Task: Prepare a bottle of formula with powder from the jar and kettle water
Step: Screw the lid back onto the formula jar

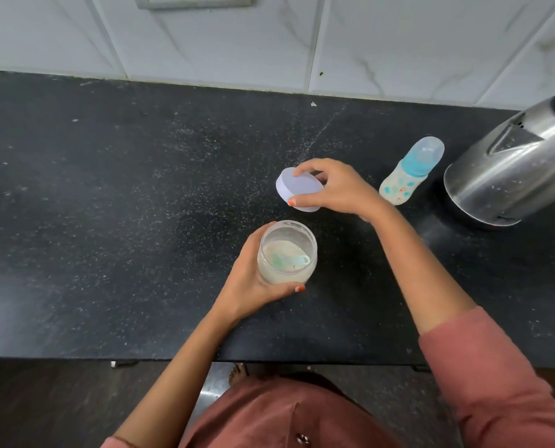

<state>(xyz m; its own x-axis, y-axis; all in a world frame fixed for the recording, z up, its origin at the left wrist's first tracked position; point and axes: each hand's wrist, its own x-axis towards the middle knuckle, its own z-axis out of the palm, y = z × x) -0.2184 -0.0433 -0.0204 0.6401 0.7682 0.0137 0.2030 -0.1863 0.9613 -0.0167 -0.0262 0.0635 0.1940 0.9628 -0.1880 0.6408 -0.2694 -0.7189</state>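
Note:
My left hand [250, 282] grips a clear plastic jar [287, 253] standing open on the black counter, with pale powder and a light green scoop [290, 260] inside. My right hand [337, 189] holds the jar's white round lid [298, 192] just above the counter, tilted, a little beyond the jar. A baby bottle [410, 171] with a blue collar and clear cap stands to the right of the lid. The steel kettle [515, 166] stands at the far right on its base.
The black stone counter [140, 205] runs wide to the left, dusted with pale specks. A white tiled wall [269, 37] backs it. The counter's front edge lies near my body, with dark floor below.

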